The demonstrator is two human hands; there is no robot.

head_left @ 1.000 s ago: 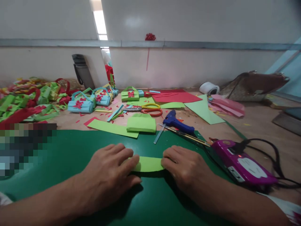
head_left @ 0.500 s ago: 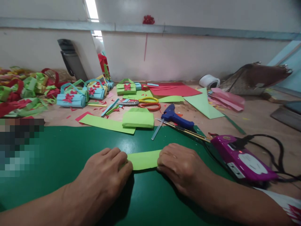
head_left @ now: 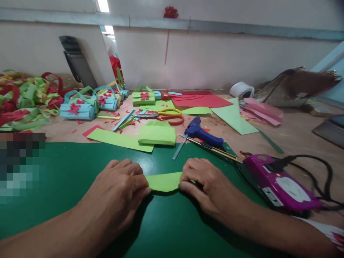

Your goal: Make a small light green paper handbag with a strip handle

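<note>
From my remote station I saw a light green paper strip, short and matte, with its near edge curved and its middle slightly bowed. It lay on the dark green cutting mat, at the centre of the view, just in front of the person.

Compared with half a second before, the two hands had come closer together. Less of the strip showed between them, and it was not flat anymore.

The left hand covered the strip's end at 9 o'clock, with its fingers bent down and grasping the paper. The right hand held the end at 3 o'clock, its fingers curled and pinching the edge. Only the middle part of the strip was visible between the two sets of fingertips.

At 12 o'clock from the strip lay a folded block of light green paper. At 1 o'clock lay a blue glue gun, and at 3 o'clock a purple power strip.
</note>
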